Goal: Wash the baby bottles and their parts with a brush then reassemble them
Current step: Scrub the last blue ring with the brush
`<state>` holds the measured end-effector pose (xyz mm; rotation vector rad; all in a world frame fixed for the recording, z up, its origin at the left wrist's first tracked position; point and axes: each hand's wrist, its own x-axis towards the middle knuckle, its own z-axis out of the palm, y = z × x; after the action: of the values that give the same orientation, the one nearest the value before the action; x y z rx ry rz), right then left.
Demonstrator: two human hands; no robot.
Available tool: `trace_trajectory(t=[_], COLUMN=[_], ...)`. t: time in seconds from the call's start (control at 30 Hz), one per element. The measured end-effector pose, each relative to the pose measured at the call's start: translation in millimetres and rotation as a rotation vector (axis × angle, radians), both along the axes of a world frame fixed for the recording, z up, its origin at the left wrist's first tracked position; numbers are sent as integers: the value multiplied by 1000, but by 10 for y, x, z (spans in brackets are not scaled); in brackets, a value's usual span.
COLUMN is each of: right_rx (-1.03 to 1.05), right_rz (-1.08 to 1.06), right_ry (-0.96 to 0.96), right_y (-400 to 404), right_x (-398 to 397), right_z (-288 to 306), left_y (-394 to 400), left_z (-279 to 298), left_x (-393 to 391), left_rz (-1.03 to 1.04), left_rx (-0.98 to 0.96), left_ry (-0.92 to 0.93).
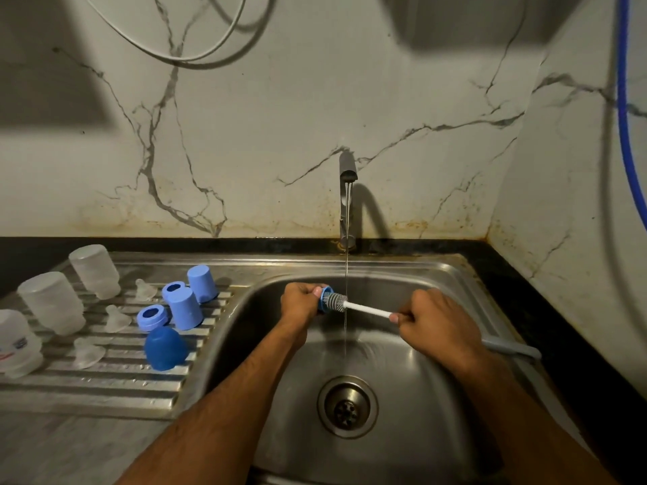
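Blue screw ring [325,300] gripped over the sink, grey bristled brush [353,305] poked into it, white handle slanting right. Frosted bottles [52,302], clear teats [117,318], blue caps [185,308] upended on left drainboard.

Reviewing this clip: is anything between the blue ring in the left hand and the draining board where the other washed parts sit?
Nothing visible. The left hand holds the blue ring over the sink, and the way left to the draining board is open. Only the brush, held by the right hand, sits in the ring.
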<state>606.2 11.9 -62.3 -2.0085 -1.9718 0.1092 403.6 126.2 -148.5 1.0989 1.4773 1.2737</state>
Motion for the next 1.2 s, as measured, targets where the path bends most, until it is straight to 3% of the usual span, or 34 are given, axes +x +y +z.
trace_trajectory(t=[0.13,0.33,0.53,0.7,0.87,0.97,1.2], right_rx=[31,-39,-17,-87,2,-81,-77], right_rz=[-100,-3,-134,-18,-118,-97,-96], right_ry=[-27,25,57,36,20,17,171], right_y=[2,16,27,-1,20,10,27], right_x=[-4,-14,-20,-37,-57,-60,92], right_z=[-42,-43,-90,-4,-35,-77,-36], left_y=[-7,-17,-48,-53,-93,-86,-124], left_z=[-1,44,64,80,107,95,152], left_x=[56,-13,52,10,22,36,16], left_rz=[-56,-6,-57,16,-64,-51,7], left_rx=[-11,-2,13,8,-10,-16,-68], left_ry=[-3,-39,-24,-6,-14,-8,-174])
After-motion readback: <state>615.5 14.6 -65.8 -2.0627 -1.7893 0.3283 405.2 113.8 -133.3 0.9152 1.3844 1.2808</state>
